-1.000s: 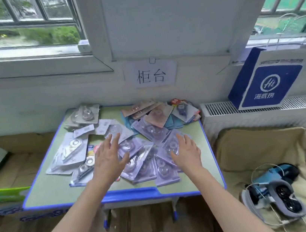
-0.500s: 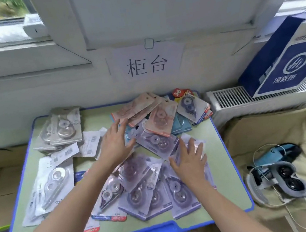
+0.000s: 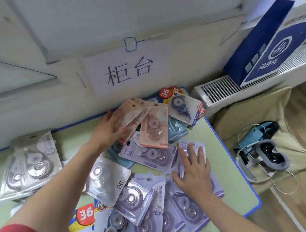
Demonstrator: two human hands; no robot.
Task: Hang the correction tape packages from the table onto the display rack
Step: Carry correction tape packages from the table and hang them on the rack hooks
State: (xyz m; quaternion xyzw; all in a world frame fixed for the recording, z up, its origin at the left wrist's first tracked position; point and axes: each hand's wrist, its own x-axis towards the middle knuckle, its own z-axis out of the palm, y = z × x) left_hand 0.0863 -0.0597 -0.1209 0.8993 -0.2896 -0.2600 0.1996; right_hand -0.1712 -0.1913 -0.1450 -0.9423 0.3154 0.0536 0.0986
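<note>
Pink packages point(image 3: 128, 116) at back of table point(image 3: 221, 145): left hand point(image 3: 107, 131) touching them, fingers straight. Right hand point(image 3: 194, 169) spread flat on purple package point(image 3: 184, 146).

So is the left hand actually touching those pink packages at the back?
Touching. The head view shows the left hand with its fingers overlapping the left edge of the pink packages, with no gap between them.
</note>
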